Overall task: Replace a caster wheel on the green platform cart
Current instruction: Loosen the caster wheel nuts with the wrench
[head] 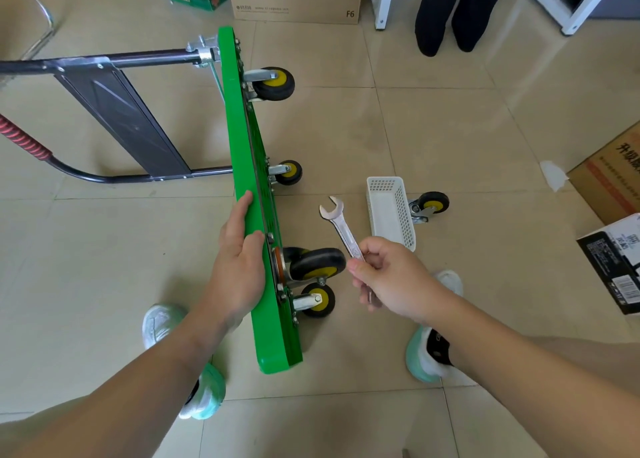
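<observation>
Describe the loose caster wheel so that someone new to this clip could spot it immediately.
Start at the green platform cart tipped on its edge on the tiled floor, then look right, past the silver open-ended wrench, to the white perforated plastic basket. The black caster wheel with a yellow hub lies just beyond the basket's right side, the only one not bolted to the cart.
</observation>
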### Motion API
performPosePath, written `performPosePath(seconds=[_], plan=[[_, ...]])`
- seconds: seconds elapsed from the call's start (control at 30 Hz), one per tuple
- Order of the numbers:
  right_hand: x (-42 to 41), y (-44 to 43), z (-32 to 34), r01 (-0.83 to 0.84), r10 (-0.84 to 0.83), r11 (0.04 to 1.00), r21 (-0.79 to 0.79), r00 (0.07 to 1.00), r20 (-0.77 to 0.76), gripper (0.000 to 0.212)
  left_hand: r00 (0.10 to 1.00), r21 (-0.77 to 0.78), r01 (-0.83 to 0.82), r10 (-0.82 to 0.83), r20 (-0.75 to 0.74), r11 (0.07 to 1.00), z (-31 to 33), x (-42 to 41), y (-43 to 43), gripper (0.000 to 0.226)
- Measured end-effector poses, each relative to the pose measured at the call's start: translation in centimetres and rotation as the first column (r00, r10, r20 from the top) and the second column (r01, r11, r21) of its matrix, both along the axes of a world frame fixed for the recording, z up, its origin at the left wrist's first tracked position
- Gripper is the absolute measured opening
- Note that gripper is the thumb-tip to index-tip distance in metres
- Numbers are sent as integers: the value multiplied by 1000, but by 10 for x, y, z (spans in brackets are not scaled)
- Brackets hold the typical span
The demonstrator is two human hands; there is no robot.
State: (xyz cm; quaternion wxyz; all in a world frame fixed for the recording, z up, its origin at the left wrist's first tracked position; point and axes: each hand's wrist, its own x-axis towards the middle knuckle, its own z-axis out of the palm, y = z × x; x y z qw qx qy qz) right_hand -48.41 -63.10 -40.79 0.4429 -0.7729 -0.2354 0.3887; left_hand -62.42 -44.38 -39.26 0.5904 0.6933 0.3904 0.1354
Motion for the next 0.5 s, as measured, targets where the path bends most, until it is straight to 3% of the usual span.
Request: performPosePath(seconds=[0.27, 0.5], plan=[[24, 14, -1, 133, -135, 991, 24, 987, 90, 10, 1000, 24, 17, -18, 21, 1000, 0, 0, -1, 64], [47, 29, 6, 212, -214, 977, 29, 959, 184, 18, 1000, 60, 20, -20, -1, 998, 0, -2, 0, 57]])
